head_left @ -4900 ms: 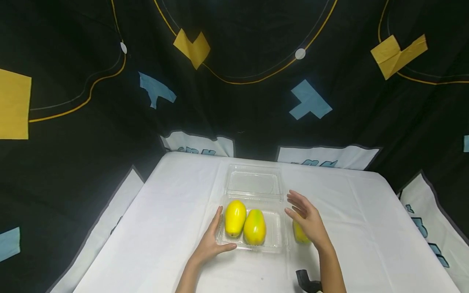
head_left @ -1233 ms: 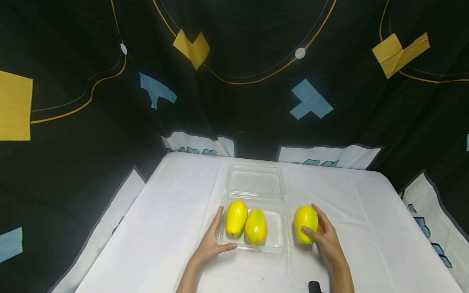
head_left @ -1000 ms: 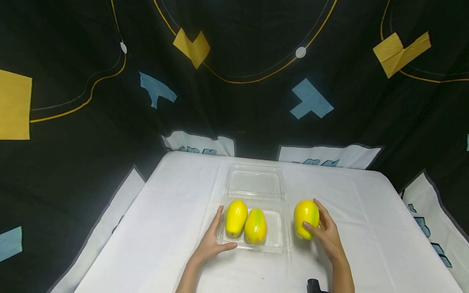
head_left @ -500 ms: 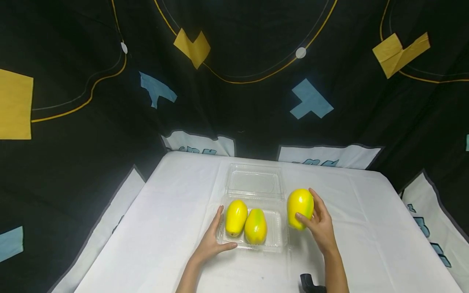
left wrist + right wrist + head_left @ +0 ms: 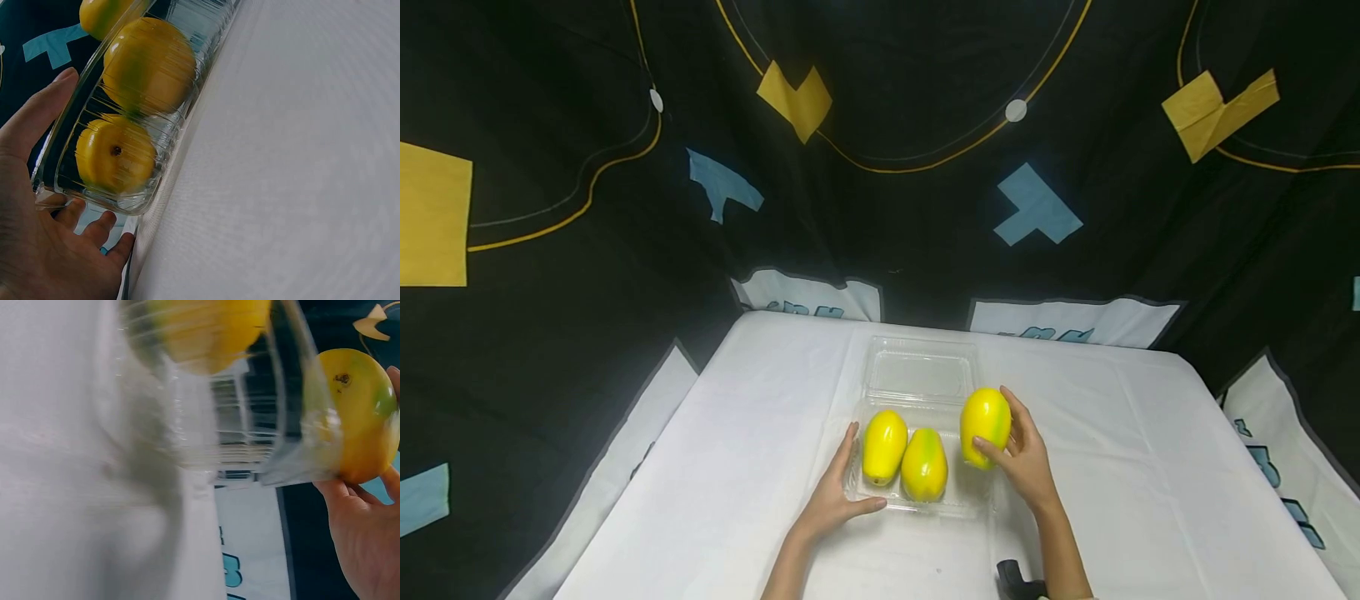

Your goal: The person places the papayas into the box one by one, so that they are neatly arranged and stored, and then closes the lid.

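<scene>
A clear plastic clamshell box [image 5: 958, 502] lies with its lid [image 5: 921, 373] laid back. Two yellow fruits, one at the left [image 5: 883, 447] and one in the middle [image 5: 924, 465], rest side by side in its base. My right hand [image 5: 1026, 458] grips a third yellow-green fruit [image 5: 986, 427] over the right part of the base; in the right wrist view this fruit [image 5: 356, 415] is above the box wall. My left hand [image 5: 831, 500] is spread round the box's left corner, thumb along the front edge; in the left wrist view the hand [image 5: 56, 250] is beside the box wall.
A white cloth [image 5: 760, 400] covers the table. Near my right forearm is a black object [image 5: 1017, 581], partly cut off by the frame. Behind the table hangs a dark curtain [image 5: 887, 233] with yellow and blue patches.
My right hand has taken hold of the third fruit, lifted it from the table right of the box and carried it left over the base. My left hand has stayed in place.
</scene>
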